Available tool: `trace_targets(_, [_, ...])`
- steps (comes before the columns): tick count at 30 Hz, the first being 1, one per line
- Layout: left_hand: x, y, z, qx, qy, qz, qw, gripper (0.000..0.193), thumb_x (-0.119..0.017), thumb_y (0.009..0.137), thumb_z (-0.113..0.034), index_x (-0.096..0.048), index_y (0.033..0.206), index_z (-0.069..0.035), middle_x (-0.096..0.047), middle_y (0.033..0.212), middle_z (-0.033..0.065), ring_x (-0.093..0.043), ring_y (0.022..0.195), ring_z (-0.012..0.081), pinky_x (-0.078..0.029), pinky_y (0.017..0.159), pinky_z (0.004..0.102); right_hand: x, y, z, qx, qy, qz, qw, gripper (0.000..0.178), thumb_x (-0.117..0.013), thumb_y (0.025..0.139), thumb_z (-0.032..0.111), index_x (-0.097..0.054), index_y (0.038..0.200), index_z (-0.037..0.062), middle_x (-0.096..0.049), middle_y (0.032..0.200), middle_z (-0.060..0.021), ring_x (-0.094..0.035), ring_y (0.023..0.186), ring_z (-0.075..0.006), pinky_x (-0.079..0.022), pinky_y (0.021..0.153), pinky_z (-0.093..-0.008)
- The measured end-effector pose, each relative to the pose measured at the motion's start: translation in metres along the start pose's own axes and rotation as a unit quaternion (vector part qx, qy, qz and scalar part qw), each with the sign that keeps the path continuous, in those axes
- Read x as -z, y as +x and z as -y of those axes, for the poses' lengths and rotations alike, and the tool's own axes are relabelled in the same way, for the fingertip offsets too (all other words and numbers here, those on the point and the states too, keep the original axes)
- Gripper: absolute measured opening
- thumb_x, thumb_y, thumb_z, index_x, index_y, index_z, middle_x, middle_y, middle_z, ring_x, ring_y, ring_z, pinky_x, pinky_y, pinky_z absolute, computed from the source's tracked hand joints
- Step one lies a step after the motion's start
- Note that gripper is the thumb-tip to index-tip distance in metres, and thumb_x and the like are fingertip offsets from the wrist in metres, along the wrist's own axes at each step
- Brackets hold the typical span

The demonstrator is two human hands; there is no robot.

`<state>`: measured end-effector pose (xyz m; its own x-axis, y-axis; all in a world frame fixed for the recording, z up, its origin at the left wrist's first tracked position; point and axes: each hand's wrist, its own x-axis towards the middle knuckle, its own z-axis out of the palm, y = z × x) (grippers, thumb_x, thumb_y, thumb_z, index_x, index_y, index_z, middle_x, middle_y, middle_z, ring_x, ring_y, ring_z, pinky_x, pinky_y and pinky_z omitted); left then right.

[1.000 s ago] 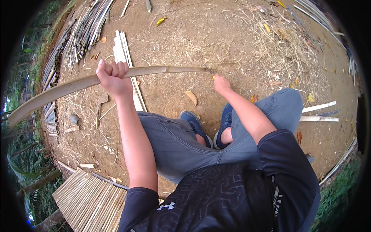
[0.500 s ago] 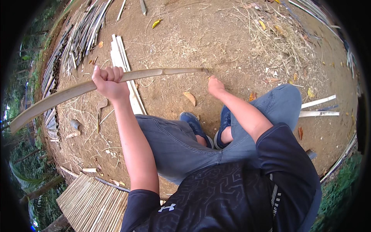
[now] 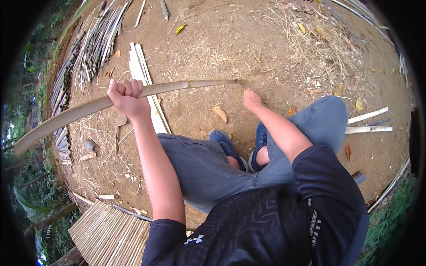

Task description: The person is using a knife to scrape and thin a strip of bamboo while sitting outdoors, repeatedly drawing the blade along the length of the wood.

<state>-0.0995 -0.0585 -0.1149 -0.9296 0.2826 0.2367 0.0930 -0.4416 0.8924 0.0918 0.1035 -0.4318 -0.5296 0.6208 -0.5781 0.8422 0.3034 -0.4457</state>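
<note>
Dirt ground (image 3: 191,119), scattered straw (image 3: 321,49), left hand (image 3: 130,99) clenching bamboo strip (image 3: 171,86), right hand (image 3: 252,99) gripping tool (image 3: 242,85)

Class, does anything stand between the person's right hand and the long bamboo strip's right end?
Only the small tool gripped in the right hand, near the right end of the bamboo strip; nothing else visible is in the way. Whether it touches is unclear.

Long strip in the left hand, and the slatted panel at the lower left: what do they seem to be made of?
Long strip: probably split bamboo, dull and unpainted; the tan colour and the joint line across it suggest so.
Slatted panel: thin, straw-coloured rods side by side, seemingly unpainted; bamboo, reed or wood, I can't tell which.
</note>
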Motion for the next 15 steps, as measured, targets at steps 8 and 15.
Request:
trace_targets(8, [0.004, 0.003, 0.001, 0.008, -0.015, 0.004, 1.0, 0.046, -0.043, 0.097, -0.026, -0.017, 0.06, -0.018, -0.015, 0.051, -0.0042, -0.01, 0.047, 0.0097, -0.014, 0.048, 0.0304, -0.007, 0.017, -0.01, -0.044, 0.0, -0.014, 0.999, 0.033, -0.047, 0.09, 0.002, -0.054, 0.122, -0.0024, -0.064, 0.119, -0.0272, -0.062, 0.114, -0.0399, -0.05, 0.098, -0.0458])
trace_targets(15, [0.0, -0.001, 0.001, 0.004, -0.006, 0.007, 1.0, 0.047, -0.045, 0.097, -0.026, -0.016, 0.061, -0.018, -0.014, 0.051, -0.0043, -0.01, 0.047, 0.0099, -0.015, 0.048, 0.0305, 0.005, 0.009, -0.006, -0.039, -0.081, 0.001, 0.996, 0.029, -0.041, 0.097, 0.008, -0.053, 0.122, -0.0001, -0.064, 0.122, -0.0237, -0.063, 0.115, -0.0356, -0.052, 0.096, -0.0447])
